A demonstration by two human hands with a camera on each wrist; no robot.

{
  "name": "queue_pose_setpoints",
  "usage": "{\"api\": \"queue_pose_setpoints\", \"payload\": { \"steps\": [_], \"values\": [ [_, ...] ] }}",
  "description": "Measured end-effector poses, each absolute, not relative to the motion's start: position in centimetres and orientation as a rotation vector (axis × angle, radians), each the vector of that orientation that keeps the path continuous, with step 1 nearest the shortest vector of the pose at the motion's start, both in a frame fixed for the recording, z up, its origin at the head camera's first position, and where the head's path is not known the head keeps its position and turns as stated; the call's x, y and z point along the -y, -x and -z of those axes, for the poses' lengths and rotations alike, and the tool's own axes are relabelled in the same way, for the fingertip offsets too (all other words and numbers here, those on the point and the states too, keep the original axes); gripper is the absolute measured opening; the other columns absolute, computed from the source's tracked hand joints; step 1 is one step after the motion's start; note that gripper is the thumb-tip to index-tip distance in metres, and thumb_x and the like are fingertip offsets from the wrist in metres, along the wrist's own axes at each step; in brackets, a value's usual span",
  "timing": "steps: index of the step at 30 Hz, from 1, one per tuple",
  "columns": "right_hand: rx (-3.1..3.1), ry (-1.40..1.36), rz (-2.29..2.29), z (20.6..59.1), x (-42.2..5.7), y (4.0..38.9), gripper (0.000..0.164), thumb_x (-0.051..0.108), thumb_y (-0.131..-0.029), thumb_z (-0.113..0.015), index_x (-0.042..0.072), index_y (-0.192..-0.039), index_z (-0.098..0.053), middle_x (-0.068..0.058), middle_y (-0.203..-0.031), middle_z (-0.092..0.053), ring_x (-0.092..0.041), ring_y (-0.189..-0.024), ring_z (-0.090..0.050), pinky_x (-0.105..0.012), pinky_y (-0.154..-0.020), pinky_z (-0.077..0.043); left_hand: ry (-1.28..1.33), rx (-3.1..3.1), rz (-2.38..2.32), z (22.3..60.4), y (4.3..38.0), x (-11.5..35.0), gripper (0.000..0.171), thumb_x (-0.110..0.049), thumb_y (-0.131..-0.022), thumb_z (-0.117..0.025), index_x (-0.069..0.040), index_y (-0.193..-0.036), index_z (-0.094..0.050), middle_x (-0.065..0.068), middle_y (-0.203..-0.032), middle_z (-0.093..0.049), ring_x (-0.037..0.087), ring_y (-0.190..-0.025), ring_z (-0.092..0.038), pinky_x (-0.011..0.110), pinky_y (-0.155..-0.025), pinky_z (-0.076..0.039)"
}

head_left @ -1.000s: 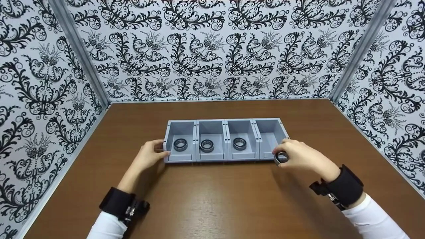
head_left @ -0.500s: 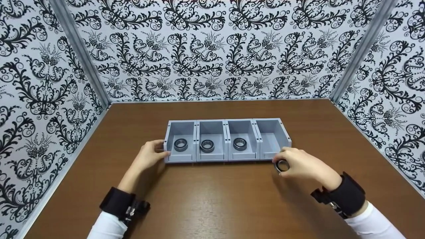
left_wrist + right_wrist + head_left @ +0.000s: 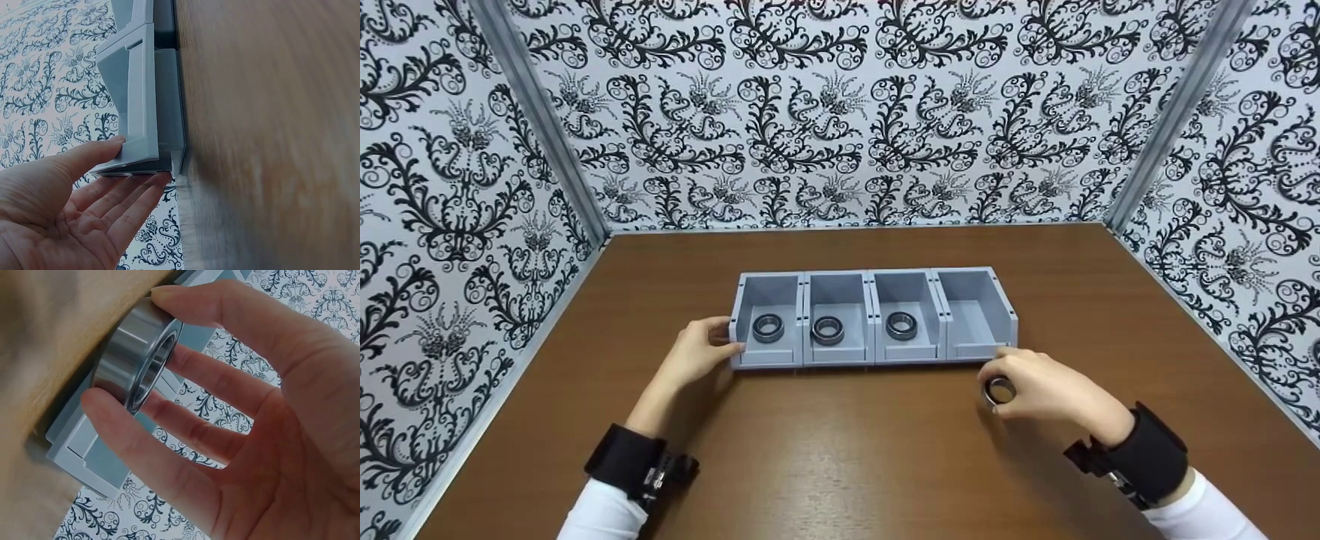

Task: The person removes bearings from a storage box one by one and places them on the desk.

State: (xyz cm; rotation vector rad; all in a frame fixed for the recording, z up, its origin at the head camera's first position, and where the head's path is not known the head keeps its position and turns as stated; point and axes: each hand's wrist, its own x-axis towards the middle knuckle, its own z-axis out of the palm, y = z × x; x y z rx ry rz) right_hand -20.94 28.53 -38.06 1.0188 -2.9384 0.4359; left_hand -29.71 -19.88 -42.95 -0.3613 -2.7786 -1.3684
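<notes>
My right hand [image 3: 1039, 386] pinches a steel ball bearing [image 3: 125, 354] by its rim between thumb and fingertips. In the head view it is low over the table, just in front of the rightmost grey bin [image 3: 969, 322]. With its thumb on the front lip and its fingers along the outer side, my left hand [image 3: 699, 354] grips the leftmost grey bin [image 3: 143, 95]. That bin holds a bearing [image 3: 757, 328] lying flat. The second bin has another bearing [image 3: 817, 331], and a third bearing [image 3: 890, 326] lies in the bin beside the rightmost one.
The bins stand joined in one row on a brown wooden table [image 3: 825, 450]. Patterned white panels [image 3: 840, 112] with black scrolls close off the back and both sides, with grey metal posts [image 3: 540, 112] at the corners. Each wrist wears a black strap [image 3: 1144, 454] with a camera.
My right hand has moved down and toward me with the bearing, away from the rightmost bin's front. The left hand and the bins have stayed in place.
</notes>
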Motion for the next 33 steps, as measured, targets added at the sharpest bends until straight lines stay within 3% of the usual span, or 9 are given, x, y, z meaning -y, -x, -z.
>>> {"api": "queue_pose_setpoints", "payload": {
  "steps": [17, 33],
  "values": [
    [2.976, -1.029, -0.488, 39.8, -28.8, 20.7, 0.022, 0.008, -0.074, -0.082, 0.016, -0.094, -0.077, 0.001, -0.091, -0.061, -0.021, -0.082, -0.060, -0.034, -0.069, -0.050, 0.352, 2.769, 1.393, 43.0, 29.7, 19.9, 0.050, -0.004, -0.094, -0.076, 0.017, -0.136, -0.058, 0.033, -0.126, -0.067, 0.045, -0.114, -0.069, 0.050, -0.096, -0.058],
    [3.024, -1.036, -0.488, 41.0, -28.8, 20.6, 0.029, 0.007, -0.073, -0.084, 0.012, -0.101, -0.078, 0.000, -0.095, -0.063, -0.019, -0.084, -0.060, -0.033, -0.069, -0.051, 0.341, 2.785, 1.395, 42.9, 29.7, 19.8, 0.052, -0.005, -0.095, -0.075, 0.017, -0.138, -0.056, 0.034, -0.129, -0.065, 0.045, -0.117, -0.068, 0.049, -0.096, -0.058]
  ]
}}
